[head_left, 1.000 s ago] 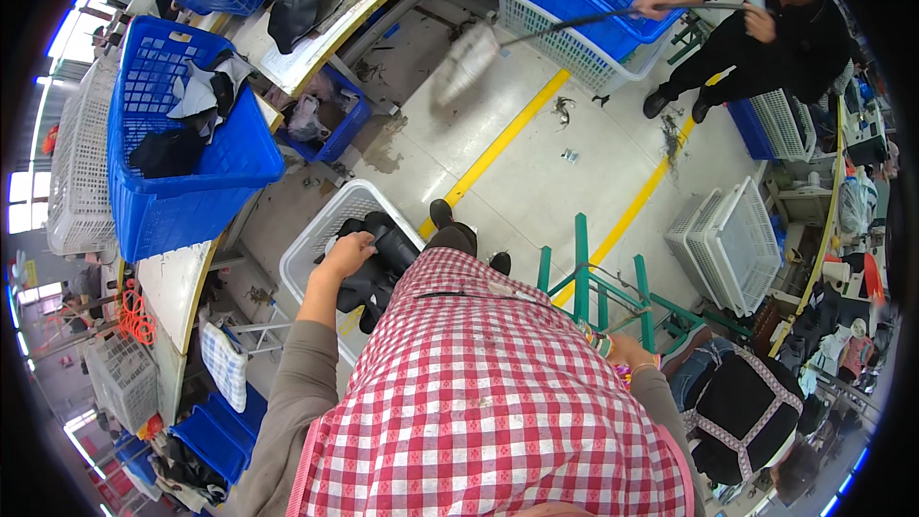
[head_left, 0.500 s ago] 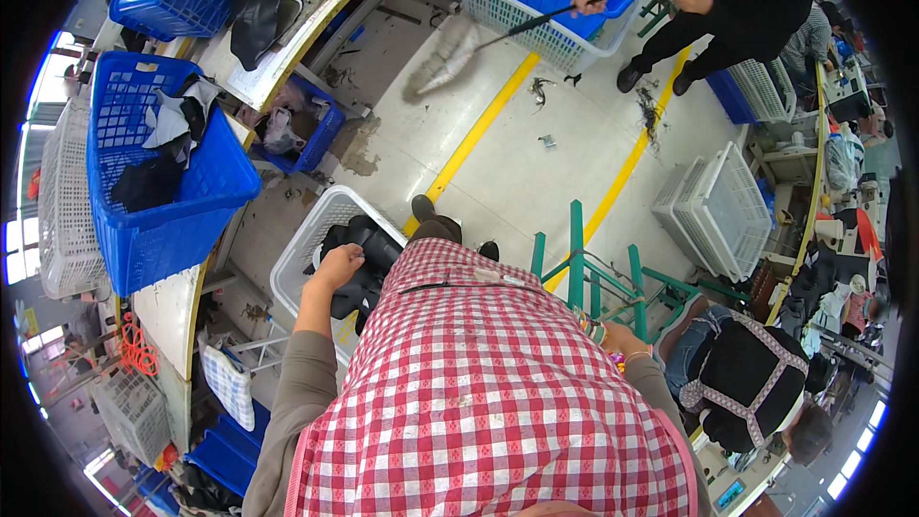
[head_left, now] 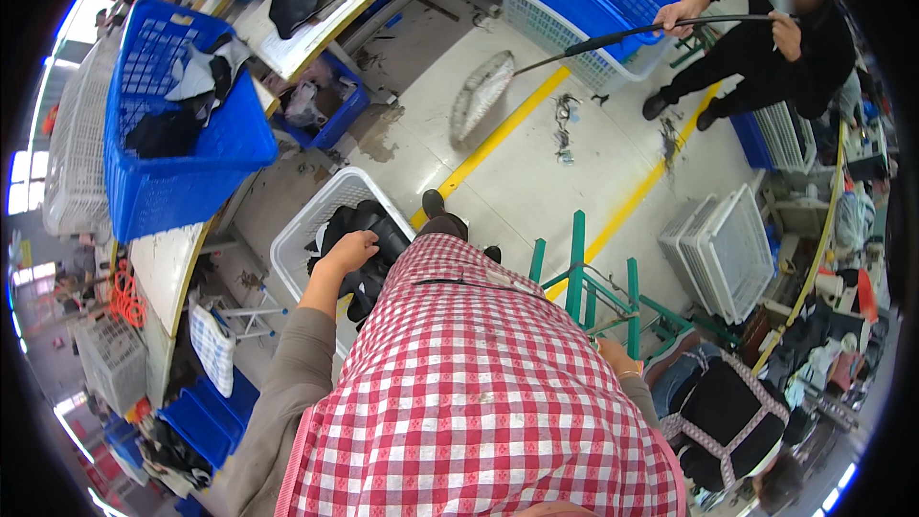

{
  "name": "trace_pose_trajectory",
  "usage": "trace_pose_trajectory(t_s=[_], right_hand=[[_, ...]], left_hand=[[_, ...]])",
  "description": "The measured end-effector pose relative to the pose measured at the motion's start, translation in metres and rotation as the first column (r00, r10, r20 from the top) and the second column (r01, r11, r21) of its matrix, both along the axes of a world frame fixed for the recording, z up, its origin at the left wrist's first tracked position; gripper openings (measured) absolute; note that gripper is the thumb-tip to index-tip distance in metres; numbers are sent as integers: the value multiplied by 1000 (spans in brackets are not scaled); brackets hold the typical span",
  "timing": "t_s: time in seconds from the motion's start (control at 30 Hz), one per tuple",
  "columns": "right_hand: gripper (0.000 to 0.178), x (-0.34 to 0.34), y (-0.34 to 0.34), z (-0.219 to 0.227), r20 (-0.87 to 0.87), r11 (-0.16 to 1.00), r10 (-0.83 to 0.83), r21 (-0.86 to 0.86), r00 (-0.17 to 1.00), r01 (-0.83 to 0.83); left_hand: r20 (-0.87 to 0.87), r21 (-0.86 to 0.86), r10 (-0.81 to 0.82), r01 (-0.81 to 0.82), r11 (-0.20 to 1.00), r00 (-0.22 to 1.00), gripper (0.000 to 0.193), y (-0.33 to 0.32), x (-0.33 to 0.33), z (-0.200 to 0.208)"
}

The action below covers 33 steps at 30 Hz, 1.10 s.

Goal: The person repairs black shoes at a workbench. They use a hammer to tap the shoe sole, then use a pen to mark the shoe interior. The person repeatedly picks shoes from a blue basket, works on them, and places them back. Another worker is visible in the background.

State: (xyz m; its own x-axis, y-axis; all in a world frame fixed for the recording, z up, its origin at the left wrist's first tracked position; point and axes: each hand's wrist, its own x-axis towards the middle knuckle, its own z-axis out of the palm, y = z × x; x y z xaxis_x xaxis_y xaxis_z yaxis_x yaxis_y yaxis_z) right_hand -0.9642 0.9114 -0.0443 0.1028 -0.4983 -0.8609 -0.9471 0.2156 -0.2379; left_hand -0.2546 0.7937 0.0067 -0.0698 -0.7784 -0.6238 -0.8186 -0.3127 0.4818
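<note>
My left hand [head_left: 350,251] hovers above a white plastic basket [head_left: 293,220] at my left. Its fingers are curled in, and nothing shows in them. Black pieces [head_left: 376,222] of sheet-like material fill the basket, partly behind my hand. At my right side, my right hand [head_left: 618,356] is beside a green metal frame [head_left: 576,273] with upright legs, perhaps an upturned stool. The checked apron [head_left: 479,373] covers part of that hand, and its fingers are too hidden to read.
Ahead right, a standing person in black grips a fringed flat mop [head_left: 483,101]. A blue crate [head_left: 182,187] with scraps rests on the left workbench. White crates [head_left: 723,254] stand at the right, a seated person's back [head_left: 723,416] nearer. Debris [head_left: 563,129] lies between yellow floor lines.
The other person's mop head has come nearer, to the left yellow line, and its handle lies flatter. My view has shifted, with surroundings lower in it. My left hand stays over the basket.
</note>
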Motion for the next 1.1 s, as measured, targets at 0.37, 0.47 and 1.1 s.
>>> trace_pose_trajectory(t_s=[0.37, 0.47, 1.1], right_hand=[[76, -4, -8, 7, 132, 998, -51, 33, 990, 47], [76, 0, -11, 17, 149, 998, -58, 41, 987, 52], [76, -7, 9, -7, 51, 999, -39, 27, 998, 38]], left_hand=[[38, 32, 5, -7, 999, 999, 36, 28, -7, -12], [33, 29, 18, -19, 999, 999, 36, 38, -3, -18], [-10, 87, 88, -87, 992, 996, 34, 55, -4, -29]])
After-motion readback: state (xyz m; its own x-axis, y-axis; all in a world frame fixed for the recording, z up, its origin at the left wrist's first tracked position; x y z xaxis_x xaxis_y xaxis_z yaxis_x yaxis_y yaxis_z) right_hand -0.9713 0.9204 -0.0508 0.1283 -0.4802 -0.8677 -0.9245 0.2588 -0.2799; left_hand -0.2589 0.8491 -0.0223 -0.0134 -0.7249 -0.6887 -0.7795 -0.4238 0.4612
